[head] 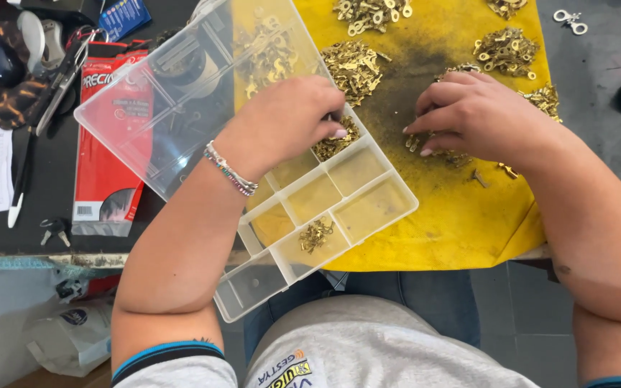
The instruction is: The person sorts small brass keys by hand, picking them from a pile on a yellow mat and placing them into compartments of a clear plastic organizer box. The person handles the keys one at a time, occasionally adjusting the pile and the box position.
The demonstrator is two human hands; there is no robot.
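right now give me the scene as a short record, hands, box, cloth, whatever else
left hand: fingertips in a compartment of the clear box, on small brass parts
right hand: on loose brass parts on the yellow cloth
clear box: plastic, divided; brass parts in a few compartments
yellow cloth: holds separate brass piles
beside box: red package

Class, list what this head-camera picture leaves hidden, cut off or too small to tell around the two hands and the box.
- Left hand: its fingertips curl into a compartment of the clear box; whether they pinch a brass piece is hidden.
- Right hand: the pieces under its palm on the yellow cloth are covered.
- Brass piles: single shapes are too small to tell.
- Top piles: cut off by the picture's upper edge.
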